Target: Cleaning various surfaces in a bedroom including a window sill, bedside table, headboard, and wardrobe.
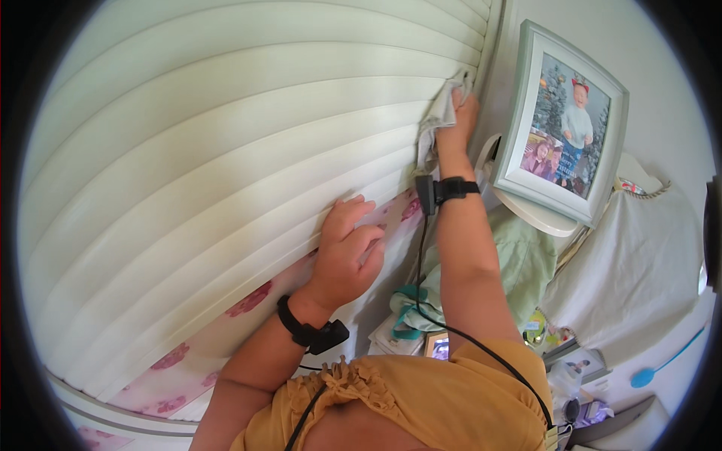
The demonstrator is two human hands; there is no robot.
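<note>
A large cream-white panel with broad, raised slats (248, 150) fills the left and upper part of the head view. My right hand (460, 120) is up by the panel's right edge, closed around a light grey cloth (436, 124) that lies against the slats and hangs down. Lower and to the left, my left hand (347, 252) holds nothing. Its fingers are apart and loosely bent, with the fingertips at the panel's lower part; whether they press on it I cannot tell. Below the panel runs a pale fabric with pink flowers (252, 299).
Right of my right arm, a pale framed picture (519, 128) stands on a white rounded shelf (538, 214). Under it hang green cloth (519, 248) and a white cover (628, 263). A black cable (481, 344) runs from my right wrist strap. Small items crowd the lower right.
</note>
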